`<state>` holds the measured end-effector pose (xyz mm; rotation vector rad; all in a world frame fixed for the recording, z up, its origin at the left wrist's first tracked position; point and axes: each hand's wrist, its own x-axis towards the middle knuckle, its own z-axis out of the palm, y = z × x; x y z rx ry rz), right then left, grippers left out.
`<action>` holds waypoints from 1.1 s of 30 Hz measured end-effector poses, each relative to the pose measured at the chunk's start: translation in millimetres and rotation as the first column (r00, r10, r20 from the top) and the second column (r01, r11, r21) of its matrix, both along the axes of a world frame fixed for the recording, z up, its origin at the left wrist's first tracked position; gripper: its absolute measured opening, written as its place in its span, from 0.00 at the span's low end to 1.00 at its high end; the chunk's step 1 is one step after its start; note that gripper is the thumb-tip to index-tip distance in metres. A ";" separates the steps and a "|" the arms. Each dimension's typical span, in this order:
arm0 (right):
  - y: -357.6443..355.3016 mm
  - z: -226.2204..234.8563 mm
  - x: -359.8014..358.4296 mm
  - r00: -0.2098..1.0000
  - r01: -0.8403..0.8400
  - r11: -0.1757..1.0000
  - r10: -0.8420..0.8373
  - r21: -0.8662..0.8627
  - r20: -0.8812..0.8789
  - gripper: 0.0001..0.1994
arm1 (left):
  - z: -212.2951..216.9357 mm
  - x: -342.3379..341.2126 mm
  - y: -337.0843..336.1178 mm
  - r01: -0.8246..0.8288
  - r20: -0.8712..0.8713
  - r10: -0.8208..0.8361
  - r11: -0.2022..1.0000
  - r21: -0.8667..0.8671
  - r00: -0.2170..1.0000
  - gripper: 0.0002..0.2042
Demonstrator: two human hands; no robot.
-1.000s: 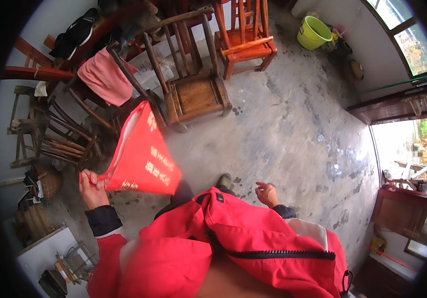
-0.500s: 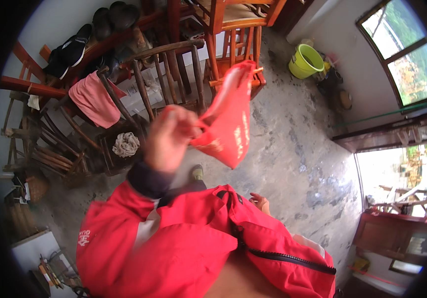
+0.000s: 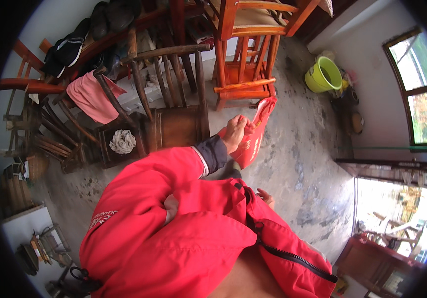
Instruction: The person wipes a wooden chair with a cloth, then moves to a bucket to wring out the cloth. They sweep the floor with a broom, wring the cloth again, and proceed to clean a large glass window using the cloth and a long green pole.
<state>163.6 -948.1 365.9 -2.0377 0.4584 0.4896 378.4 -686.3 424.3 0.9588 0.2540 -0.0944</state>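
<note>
Red bag (image 3: 252, 146), at three o'clock of your left hand (image 3: 235, 133), which grips its edge; your right hand (image 3: 266, 197), at five o'clock, is partly hidden, its hold unclear. One-sided gripping could tip the bag.

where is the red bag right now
In the head view, the red bag is in the left hand, right of centre, just below an orange-red chair.

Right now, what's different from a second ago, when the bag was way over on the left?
The left hand has carried the red bag rightward, across the front of the body. Nothing new was grabbed or let go. The right hand still hangs low; the pink cloth and green bucket stay put.
</note>
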 end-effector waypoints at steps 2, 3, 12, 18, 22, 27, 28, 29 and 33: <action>-16.0 -7.1 31.1 0.998 -0.043 0.999 0.042 -0.001 -0.036 0.15 | -30.7 12.2 -5.4 -0.045 -0.057 0.050 0.996 0.083 0.997 0.10; -30.4 -15.8 44.2 0.995 -0.096 0.995 0.095 -0.036 -0.013 0.15 | -39.4 14.1 -9.8 -0.052 -0.120 0.065 0.993 0.106 0.991 0.10; -13.5 16.8 257.5 0.731 -0.579 0.748 0.652 -0.323 0.201 0.10 | -151.8 6.0 -27.7 -0.299 -0.296 0.395 0.899 0.321 0.870 0.12; 80.5 -17.9 389.3 0.442 -0.681 0.554 0.832 -0.478 0.336 0.09 | -196.4 5.8 3.1 -0.545 -0.338 0.563 0.823 0.156 0.754 0.09; 167.6 -48.0 459.6 0.160 -0.666 0.405 0.898 -0.626 0.411 0.09 | -229.1 12.3 25.8 -0.594 -0.261 0.617 0.786 0.170 0.743 0.09; 274.1 -98.4 512.8 0.047 -0.558 0.188 0.980 -0.809 0.196 0.10 | -244.3 1.6 35.6 -0.583 -0.173 0.627 0.774 0.247 0.759 0.10; 289.7 -109.4 521.1 0.079 -0.541 0.134 0.991 -0.830 0.109 0.12 | -242.2 -2.6 35.7 -0.591 -0.169 0.636 0.767 0.251 0.753 0.10; 299.5 -121.9 528.1 0.102 -0.524 0.111 0.992 -0.844 0.068 0.12 | -247.5 -7.9 33.7 -0.566 -0.133 0.625 0.762 0.314 0.769 0.10; 331.7 -165.2 545.2 0.182 -0.502 0.035 0.981 -0.864 -0.065 0.15 | -255.1 -25.1 25.8 -0.517 -0.062 0.583 0.761 0.392 0.810 0.14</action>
